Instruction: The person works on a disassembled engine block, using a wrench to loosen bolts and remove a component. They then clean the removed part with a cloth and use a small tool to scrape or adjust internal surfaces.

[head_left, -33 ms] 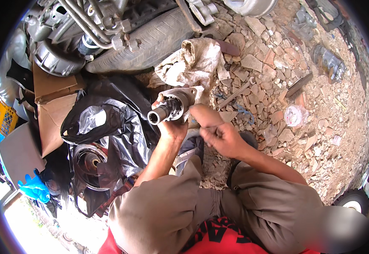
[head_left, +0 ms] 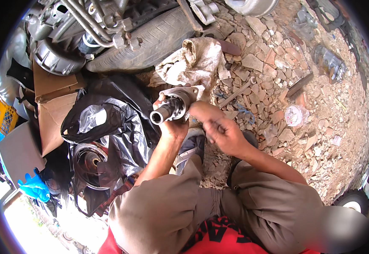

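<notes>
My left hand (head_left: 175, 129) is wrapped from below round a metal housing (head_left: 186, 98) with a flange at its far side. Out of the housing's near end sticks a dark, grooved shaft (head_left: 162, 114) with a hollow tip, set in a bearing-like ring. The shaft points left and toward me. My right hand (head_left: 218, 127) is beside the housing's right side, bent, with its upper fingers reaching up to the edge and the lower ones curled in. Its fingertips are partly hidden, so what they pinch, if anything, does not show.
A worn tyre (head_left: 150, 42) and metal pipes (head_left: 92, 25) lie far left. A dirty cloth (head_left: 193, 63) is beyond the housing. Black plastic bags (head_left: 121, 106), cardboard (head_left: 57, 114) and a round metal part (head_left: 92, 163) lie left. Broken rubble (head_left: 273, 84) and a plastic cup (head_left: 295, 115) lie right.
The housing and its shaft have shifted very slightly to the right. My right hand has turned a little, its curled fingers shifting slightly. My left hand keeps its hold.
</notes>
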